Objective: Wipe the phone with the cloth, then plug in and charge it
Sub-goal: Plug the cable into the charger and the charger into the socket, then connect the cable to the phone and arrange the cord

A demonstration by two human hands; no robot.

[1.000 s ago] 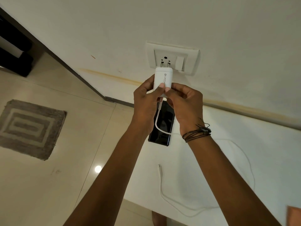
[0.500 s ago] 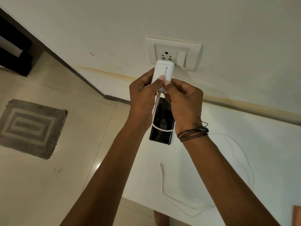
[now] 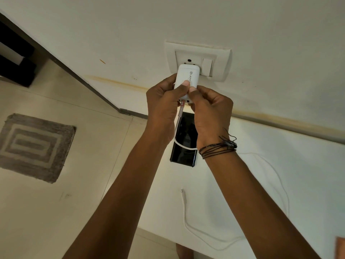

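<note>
A white charger adapter sits pressed against the wall socket, its pins hidden. My left hand and my right hand both pinch the adapter from below. A white cable runs from the adapter's underside, crosses the phone and loops over the white table; its free plug end lies on the table. The black phone lies flat below my hands, screen dark and partly hidden by my wrists. No cloth shows.
A white switch sits to the right of the socket holes. A grey patterned mat lies on the tiled floor at left. A dark skirting runs along the wall. An orange-brown object peeks in at the bottom right.
Both hands have lifted the adapter upward; its pins, visible below the socket a second ago, are now out of sight against the socket face.
</note>
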